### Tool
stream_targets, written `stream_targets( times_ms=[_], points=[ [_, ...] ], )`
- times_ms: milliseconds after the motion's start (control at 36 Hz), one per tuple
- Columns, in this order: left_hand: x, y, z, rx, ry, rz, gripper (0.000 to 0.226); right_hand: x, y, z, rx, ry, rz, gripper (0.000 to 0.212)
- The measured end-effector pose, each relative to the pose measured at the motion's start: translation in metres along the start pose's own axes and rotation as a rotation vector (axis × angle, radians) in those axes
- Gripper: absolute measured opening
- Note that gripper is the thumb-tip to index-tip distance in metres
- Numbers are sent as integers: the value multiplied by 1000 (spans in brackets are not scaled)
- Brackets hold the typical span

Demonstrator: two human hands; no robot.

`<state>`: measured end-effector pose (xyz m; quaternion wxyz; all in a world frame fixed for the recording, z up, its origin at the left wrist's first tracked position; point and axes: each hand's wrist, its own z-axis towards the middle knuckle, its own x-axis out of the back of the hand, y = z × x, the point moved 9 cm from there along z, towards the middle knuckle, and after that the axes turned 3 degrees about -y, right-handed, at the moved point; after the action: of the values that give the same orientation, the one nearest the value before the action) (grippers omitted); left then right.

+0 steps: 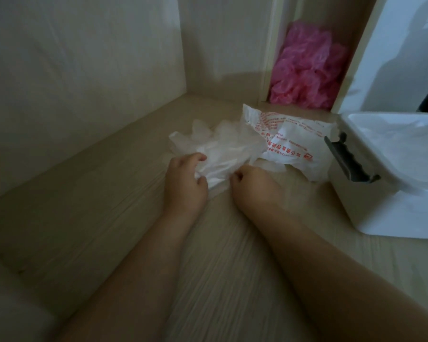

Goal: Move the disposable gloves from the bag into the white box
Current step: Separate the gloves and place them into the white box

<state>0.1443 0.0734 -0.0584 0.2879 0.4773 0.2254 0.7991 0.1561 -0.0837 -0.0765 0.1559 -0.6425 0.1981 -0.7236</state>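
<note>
A bunch of clear disposable gloves (pixel 220 146) lies on the pale wooden surface, its finger ends pointing away from me. My left hand (pixel 185 178) grips the near left edge of the bunch with curled fingers. My right hand (pixel 252 181) pinches the near right edge. Behind the gloves, to the right, lies the white plastic bag (pixel 294 144) with red print, crumpled and flat. The white box (pixel 381 206) stands open at the right, with clear plastic visible inside it and a dark grey latch (pixel 346 159) on its left side.
A pink crumpled plastic bundle (pixel 309 70) fills a narrow compartment at the back right. The box's raised white lid (pixel 400 53) leans up at the far right. Pale walls close the corner at left and back. Bare wood surface (pixel 84 218) stretches to the left.
</note>
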Motion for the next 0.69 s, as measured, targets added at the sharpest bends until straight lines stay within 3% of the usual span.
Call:
stream_targets(
  times_ms=[83,222,417,556,694],
  points=[
    [0,9,-1,-108,-5,55,35,6,3,-3,33,37,105,22],
    [-13,3,2,-71,-140,145,15,13,13,-6,10,68,395,21],
    [-8,6,-1,14,-139,48,41,22,14,-7,-33,52,560,19],
    [-10,1,-2,54,-167,91,53,20,14,-12,-160,82,1025,20],
    [-11,0,-2,29,-142,159,30,40,2,-13,-148,32,1384,23]
  ],
)
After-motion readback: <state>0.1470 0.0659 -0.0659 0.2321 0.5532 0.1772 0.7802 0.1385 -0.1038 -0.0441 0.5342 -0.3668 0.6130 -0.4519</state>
